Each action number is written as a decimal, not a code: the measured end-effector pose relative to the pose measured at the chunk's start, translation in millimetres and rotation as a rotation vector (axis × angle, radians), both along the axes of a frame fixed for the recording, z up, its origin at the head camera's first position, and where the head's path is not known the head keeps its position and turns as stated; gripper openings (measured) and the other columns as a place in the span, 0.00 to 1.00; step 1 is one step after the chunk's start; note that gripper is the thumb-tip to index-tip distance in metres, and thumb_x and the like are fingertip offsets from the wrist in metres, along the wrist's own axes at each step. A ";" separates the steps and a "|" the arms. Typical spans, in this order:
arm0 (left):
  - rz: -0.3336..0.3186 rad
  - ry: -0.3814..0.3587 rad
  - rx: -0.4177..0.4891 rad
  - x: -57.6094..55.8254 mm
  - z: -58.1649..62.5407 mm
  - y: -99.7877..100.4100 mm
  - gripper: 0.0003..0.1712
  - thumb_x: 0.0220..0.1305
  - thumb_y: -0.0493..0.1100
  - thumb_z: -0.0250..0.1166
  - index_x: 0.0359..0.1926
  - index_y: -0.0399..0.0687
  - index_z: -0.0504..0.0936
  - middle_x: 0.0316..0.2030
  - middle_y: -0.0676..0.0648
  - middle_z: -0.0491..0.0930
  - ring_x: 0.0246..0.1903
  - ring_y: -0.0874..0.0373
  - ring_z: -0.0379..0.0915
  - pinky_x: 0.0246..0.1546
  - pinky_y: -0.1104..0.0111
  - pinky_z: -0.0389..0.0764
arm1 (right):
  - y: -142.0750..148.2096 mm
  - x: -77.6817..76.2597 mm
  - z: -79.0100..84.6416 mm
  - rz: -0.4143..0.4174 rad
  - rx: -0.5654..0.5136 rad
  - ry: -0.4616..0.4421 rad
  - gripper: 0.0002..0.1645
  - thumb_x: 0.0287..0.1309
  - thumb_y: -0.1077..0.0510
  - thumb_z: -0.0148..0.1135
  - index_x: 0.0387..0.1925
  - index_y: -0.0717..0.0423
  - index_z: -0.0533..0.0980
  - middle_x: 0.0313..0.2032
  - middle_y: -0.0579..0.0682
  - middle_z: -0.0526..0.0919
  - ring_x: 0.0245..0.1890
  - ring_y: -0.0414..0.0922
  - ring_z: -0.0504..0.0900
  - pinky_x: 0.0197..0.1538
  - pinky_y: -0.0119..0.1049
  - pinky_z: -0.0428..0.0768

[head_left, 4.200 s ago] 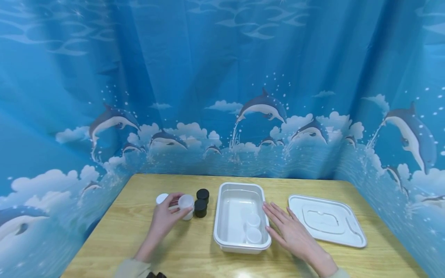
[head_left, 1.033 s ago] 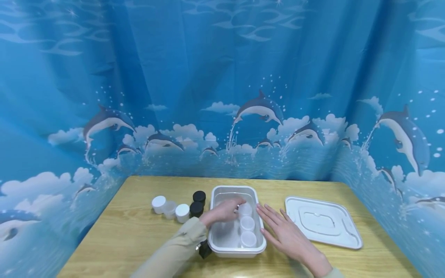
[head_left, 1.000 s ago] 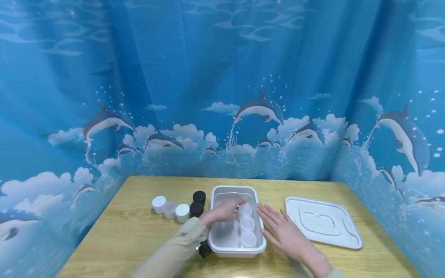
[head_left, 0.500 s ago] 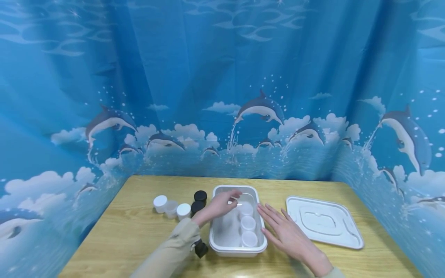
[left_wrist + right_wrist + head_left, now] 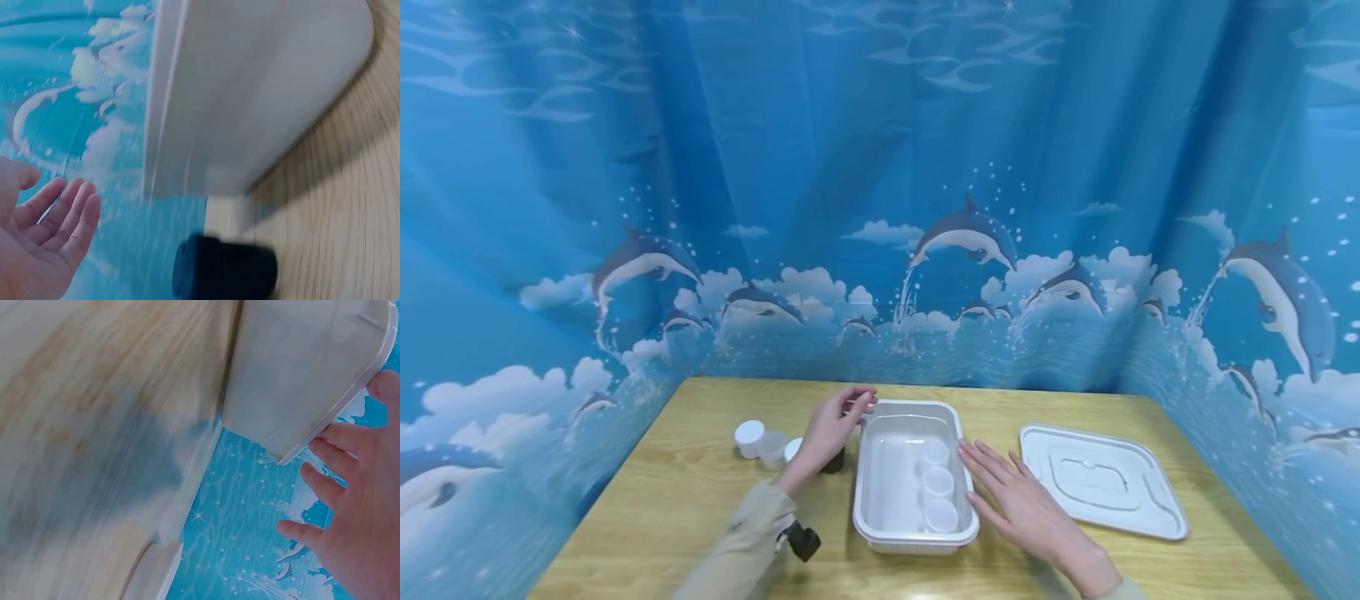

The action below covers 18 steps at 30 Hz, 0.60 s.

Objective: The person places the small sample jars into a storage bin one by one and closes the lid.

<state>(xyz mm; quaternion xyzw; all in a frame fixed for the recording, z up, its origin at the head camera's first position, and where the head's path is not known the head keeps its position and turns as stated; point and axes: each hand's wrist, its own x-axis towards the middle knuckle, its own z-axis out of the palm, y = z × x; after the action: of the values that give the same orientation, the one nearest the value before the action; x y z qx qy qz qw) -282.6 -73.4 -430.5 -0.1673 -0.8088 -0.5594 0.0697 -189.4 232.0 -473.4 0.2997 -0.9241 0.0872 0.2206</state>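
Note:
My left hand [image 5: 831,429] hovers by the tub's left rim, fingers loosely bent and holding nothing. Beneath it a black-lidded jar [image 5: 833,463] shows only in part; the left wrist view has a black jar [image 5: 225,269] near the relaxed fingers [image 5: 75,219]. Three translucent jars, far [image 5: 934,453], middle [image 5: 938,481] and near [image 5: 940,516], stand in a row along the right inside of the white tub [image 5: 917,547]. My right hand [image 5: 1026,508] lies at the tub's right side, fingers extended against its rim; the right wrist view shows this hand [image 5: 362,487] spread beside the wall.
Left of my left hand are a white-lidded jar [image 5: 749,437], a translucent jar [image 5: 772,448] and another white-lidded jar [image 5: 792,450], partly covered. A white tub lid [image 5: 1101,483] lies flat on the wooden table [image 5: 647,517] at right. A dolphin curtain [image 5: 880,167] surrounds the table.
My left hand has let go of the far translucent jar in the tub, risen and moved left over the rim towards the black jars. The right hand stays at the tub's side.

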 end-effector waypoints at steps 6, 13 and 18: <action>0.134 0.043 0.055 1.4 2.8 -43.1 0.15 0.77 0.42 0.57 0.55 0.37 0.81 0.47 0.38 0.85 0.46 0.45 0.84 0.46 0.56 0.88 | 0.9 0.2 0.3 -0.002 -0.003 -0.003 0.35 0.70 0.45 0.58 0.72 0.54 0.68 0.72 0.51 0.69 0.70 0.54 0.69 0.68 0.68 0.65; 0.219 0.014 -0.063 4.5 0.3 -95.4 0.17 0.77 0.43 0.57 0.60 0.40 0.78 0.54 0.38 0.82 0.53 0.44 0.80 0.53 0.54 0.85 | 0.9 0.3 0.9 -0.002 -0.006 -0.011 0.35 0.70 0.45 0.58 0.72 0.54 0.68 0.72 0.51 0.70 0.70 0.54 0.69 0.69 0.68 0.64; 0.288 0.043 -0.187 6.6 -5.1 -130.4 0.19 0.75 0.39 0.59 0.62 0.37 0.76 0.56 0.36 0.81 0.55 0.42 0.77 0.56 0.51 0.83 | -0.3 0.3 1.1 0.003 -0.009 -0.013 0.35 0.70 0.45 0.58 0.72 0.54 0.68 0.71 0.51 0.70 0.70 0.54 0.69 0.68 0.68 0.65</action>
<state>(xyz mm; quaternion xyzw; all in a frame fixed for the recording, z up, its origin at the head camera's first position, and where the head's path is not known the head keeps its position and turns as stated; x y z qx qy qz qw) -276.1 -203.8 -435.6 -0.0674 -0.8712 -0.4624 0.1504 -189.2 231.8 -472.3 0.2996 -0.9247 0.0936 0.2155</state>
